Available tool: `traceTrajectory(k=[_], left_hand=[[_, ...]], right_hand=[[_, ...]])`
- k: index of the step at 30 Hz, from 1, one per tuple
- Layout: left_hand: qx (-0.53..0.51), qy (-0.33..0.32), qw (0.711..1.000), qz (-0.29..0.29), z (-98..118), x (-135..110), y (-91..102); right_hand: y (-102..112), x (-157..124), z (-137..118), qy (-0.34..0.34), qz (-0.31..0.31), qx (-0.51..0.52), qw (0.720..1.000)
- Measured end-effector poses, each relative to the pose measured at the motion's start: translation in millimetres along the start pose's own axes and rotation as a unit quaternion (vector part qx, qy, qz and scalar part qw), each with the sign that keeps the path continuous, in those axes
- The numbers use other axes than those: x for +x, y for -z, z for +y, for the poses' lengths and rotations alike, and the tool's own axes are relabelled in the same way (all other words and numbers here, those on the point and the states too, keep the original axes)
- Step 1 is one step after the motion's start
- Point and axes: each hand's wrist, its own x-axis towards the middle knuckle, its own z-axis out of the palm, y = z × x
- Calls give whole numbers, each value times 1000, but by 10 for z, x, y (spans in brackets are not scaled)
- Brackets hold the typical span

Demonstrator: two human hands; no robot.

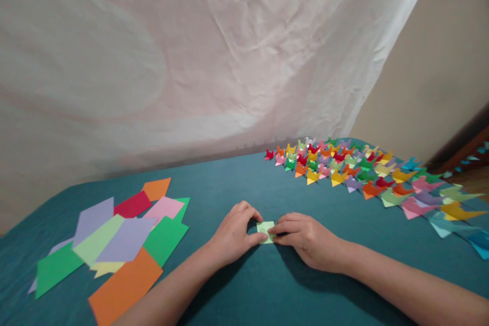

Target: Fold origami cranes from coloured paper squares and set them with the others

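A small light green piece of paper [266, 226], roughly square, lies on the teal tabletop between my two hands. My left hand [237, 232] holds it from the left, with the index finger at its upper left corner and the thumb across its lower edge. From the right, my right hand [303, 237] grips the paper's right side, its fingertips bent over the surface. Any folds are too small to make out.
Left of my arm, loose coloured paper sheets [126, 239] overlap in a pile. At the right stand rows of folded paper birds [336, 175] in many colours, reaching to the table's edge. A pale cloth [214, 61] hangs behind the table [214, 183].
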Motion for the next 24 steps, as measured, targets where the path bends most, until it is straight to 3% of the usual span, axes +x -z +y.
traceTrajectory(k=[4, 8, 12, 18, 24], left_hand=[[-22, 10, 999, 23, 1, -10, -25], [-82, 26, 996, 26, -5, -3, -65], [-176, 43, 983, 11, 16, 6, -99], [-221, 54, 974, 9, 88, 16, -90], [-192, 22, 981, 13, 164, -14, -46]], right_hand=[[-30, 1, -14, -47, 51, 21, 997], [-90, -5, -5, -149, 109, 45, 982], [-130, -3, -1, -220, 94, 80, 968], [-103, 51, -27, -204, 71, 133, 967], [-89, 77, -47, -210, 96, 142, 963]])
